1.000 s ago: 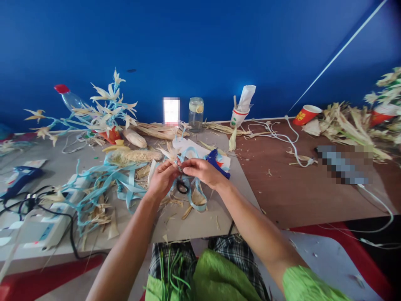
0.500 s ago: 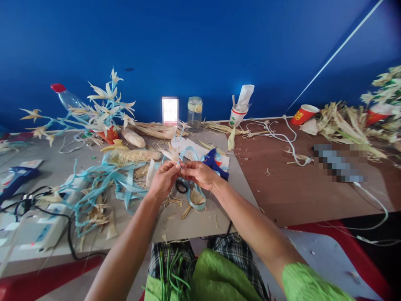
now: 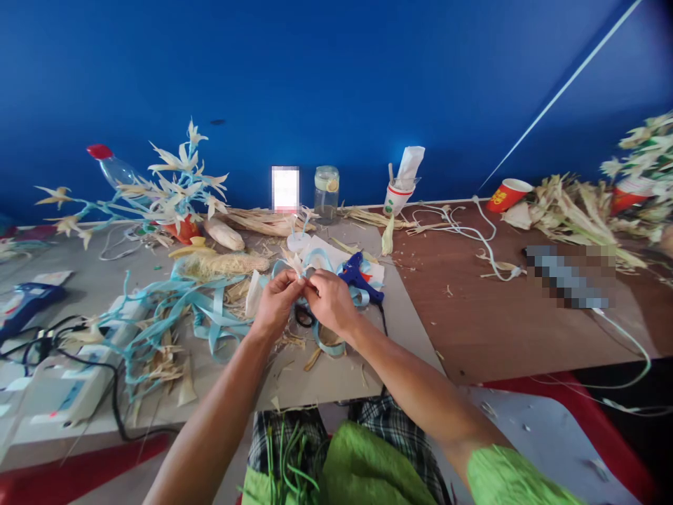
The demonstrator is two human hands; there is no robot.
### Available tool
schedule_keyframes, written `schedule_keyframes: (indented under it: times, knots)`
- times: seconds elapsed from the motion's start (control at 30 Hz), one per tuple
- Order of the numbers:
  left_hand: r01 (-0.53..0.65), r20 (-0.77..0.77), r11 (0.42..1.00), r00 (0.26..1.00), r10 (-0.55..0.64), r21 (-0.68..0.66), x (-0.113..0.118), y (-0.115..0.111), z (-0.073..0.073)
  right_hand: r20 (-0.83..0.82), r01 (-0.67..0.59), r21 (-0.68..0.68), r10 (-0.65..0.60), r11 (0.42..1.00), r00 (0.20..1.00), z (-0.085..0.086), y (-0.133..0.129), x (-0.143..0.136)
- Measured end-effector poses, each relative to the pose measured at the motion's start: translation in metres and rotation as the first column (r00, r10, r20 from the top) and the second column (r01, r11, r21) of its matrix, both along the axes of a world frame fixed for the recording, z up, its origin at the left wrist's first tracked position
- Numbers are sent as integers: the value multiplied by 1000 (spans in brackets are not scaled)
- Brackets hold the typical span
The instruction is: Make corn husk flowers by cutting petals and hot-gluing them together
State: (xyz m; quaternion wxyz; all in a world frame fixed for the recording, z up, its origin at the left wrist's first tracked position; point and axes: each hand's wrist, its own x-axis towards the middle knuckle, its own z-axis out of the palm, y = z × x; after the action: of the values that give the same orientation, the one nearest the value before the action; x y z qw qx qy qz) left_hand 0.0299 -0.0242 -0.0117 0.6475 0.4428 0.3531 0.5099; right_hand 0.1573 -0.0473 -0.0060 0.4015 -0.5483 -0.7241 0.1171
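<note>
Above the table's middle, my left hand (image 3: 280,300) pinches the base of a pale husk flower (image 3: 295,262), its petals pointing up and away. My right hand (image 3: 331,298) meets it there, fingers closed at the same base; what exactly its fingertips grip is hidden. Light blue ribbon (image 3: 330,348) loops behind and below the hands. Black scissor handles (image 3: 303,315) lie beneath them. A blue glue gun (image 3: 357,275) rests just right of my right hand. More blue ribbon and wrapped stems (image 3: 210,308) lie to the left.
At the left stand a husk-flower arrangement (image 3: 184,228), a power strip (image 3: 87,393) and another blue glue gun (image 3: 31,301). Behind are a glass jar (image 3: 327,196) and a paper cup (image 3: 397,199). To the right lie a red cup (image 3: 509,195), dry husks (image 3: 573,210) and a phone (image 3: 568,275).
My right hand has turned so its back faces up more, fingers curled over the flower's base. Part of the ribbon by the glue gun has shifted. My left hand stays nearly in place.
</note>
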Motion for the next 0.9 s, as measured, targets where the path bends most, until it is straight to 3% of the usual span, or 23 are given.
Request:
schedule_keyframes:
  times: [0.2, 0.37, 0.63, 0.9]
  knots:
    - [-36, 28, 998, 999, 37, -47, 4, 0, 2, 150, 67, 62, -75, 996, 986, 0, -2, -1]
    - [-25, 55, 998, 998, 27, -50, 4, 0, 0, 178, 54, 41, -60, 998, 982, 3, -3, -1]
    - [94, 129, 987, 989, -78, -129, -2, -2, 11, -120, -94, -108, 81, 990, 989, 7, 3, 8]
    - [104, 168, 979, 983, -74, -178, -6, 1, 6, -216, -225, -254, 172, 941, 961, 13, 2, 10]
